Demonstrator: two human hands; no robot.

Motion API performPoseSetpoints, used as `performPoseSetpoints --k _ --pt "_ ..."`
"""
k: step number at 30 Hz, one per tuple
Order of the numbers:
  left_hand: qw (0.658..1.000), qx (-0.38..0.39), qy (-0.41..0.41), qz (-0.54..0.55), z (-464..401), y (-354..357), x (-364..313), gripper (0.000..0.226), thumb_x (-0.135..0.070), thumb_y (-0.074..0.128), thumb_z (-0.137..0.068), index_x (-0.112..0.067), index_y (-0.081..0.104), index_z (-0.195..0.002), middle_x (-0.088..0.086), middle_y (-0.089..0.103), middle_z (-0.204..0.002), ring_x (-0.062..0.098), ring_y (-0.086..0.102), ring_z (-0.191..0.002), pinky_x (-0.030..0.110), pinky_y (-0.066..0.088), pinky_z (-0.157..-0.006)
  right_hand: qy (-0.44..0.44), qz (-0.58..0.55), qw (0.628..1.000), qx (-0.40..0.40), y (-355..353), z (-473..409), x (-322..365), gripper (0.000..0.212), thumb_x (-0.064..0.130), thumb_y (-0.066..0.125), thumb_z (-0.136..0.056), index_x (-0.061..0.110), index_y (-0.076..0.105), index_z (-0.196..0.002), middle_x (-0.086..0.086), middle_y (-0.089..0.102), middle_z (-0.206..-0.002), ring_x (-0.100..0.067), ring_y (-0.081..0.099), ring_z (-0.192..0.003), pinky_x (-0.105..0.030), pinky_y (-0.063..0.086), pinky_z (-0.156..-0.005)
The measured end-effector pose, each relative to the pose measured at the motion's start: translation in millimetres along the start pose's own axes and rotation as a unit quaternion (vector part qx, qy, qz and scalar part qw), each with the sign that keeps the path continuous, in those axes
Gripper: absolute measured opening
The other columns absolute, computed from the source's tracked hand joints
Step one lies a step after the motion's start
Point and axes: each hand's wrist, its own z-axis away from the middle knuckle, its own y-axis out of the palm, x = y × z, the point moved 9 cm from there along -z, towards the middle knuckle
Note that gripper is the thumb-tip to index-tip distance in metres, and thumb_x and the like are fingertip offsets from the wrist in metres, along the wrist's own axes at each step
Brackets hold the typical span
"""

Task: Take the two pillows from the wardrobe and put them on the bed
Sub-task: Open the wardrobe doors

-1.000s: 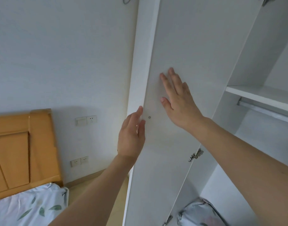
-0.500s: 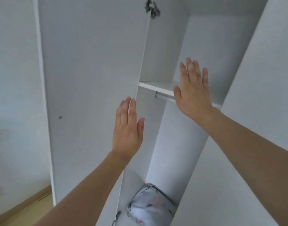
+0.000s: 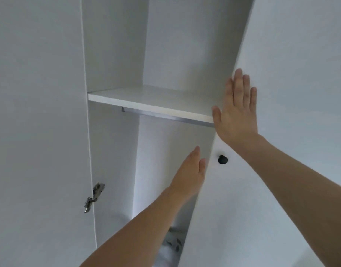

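gap: I see open wardrobe bay point(image 3: 165, 170) below shelf point(image 3: 152, 102) | blocked right: door point(image 3: 281, 189) | overhead: rail point(image 3: 165, 117)

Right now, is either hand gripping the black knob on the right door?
No. The right hand lies flat on the right door above the black knob, and the left hand is open beside it.

matt white wardrobe point(image 3: 115, 45); shiny metal hinge point(image 3: 94, 197); patterned cloth pillow point(image 3: 171, 245).

Right hand point(image 3: 236, 110) now on right door point(image 3: 281, 170) — flat
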Motion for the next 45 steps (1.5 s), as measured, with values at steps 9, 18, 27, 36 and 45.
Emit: performPoseSetpoints --k 9,18,27,36,45 --pt "0.996 0.065 0.015 0.065 -25 20 14 0.028 -0.032 0.040 -0.103 -0.018 0.055 -0.083 -0.006 0.049 -0.068 0.011 0.044 -0.063 0.025 0.037 -0.062 0.017 0.052 0.999 0.001 5 5 1 0.075 0.016 0.048 -0.090 0.006 0.006 -0.151 -0.018 -0.008 -0.159 -0.034 -0.008 -0.147 -0.049 0.000 -0.120" --pt "0.982 0.128 0.003 0.135 53 20 -16 0.022 -0.035 0.056 -0.096 -0.021 0.068 -0.086 -0.003 0.069 -0.076 0.022 0.068 -0.082 0.039 0.054 -0.088 0.012 -0.012 0.999 -0.039 -76 61 7 0.080 0.003 0.048 -0.080 0.004 0.011 -0.151 -0.021 -0.002 -0.158 -0.037 -0.004 -0.146 -0.054 0.008 -0.119" --pt "0.972 0.175 0.080 0.131 158 61 -106 0.036 -0.049 0.069 -0.080 -0.015 0.073 -0.072 0.006 0.071 -0.065 0.032 0.068 -0.067 0.049 0.059 -0.071 -0.004 -0.075 0.992 -0.101 -208 147 -36 0.082 -0.002 0.048 -0.070 0.006 0.024 -0.148 -0.023 0.005 -0.158 -0.032 0.012 -0.147 -0.011 0.042 -0.059" --pt "0.942 0.285 0.150 0.093 197 187 -193 0.097 -0.082 0.070 -0.055 -0.041 0.041 -0.138 -0.025 0.051 -0.133 -0.006 0.054 -0.112 0.029 0.050 -0.092 0.007 0.015 0.995 -0.098 -293 225 -127 0.075 -0.009 0.038 -0.072 -0.008 0.023 -0.145 -0.043 -0.001 -0.149 -0.005 -0.018 -0.143 -0.033 0.046 -0.048" --pt "0.950 0.211 0.229 0.005 219 282 -278 0.120 -0.076 0.056 -0.071 -0.017 -0.007 -0.155 -0.005 -0.005 -0.164 0.010 0.006 -0.149 0.035 0.031 -0.112 0.060 0.107 0.989 -0.079 -330 275 -220 0.064 -0.024 0.037 -0.079 -0.014 0.025 -0.141 -0.045 0.006 -0.147 -0.052 0.009 -0.141 -0.056 0.035 -0.108"
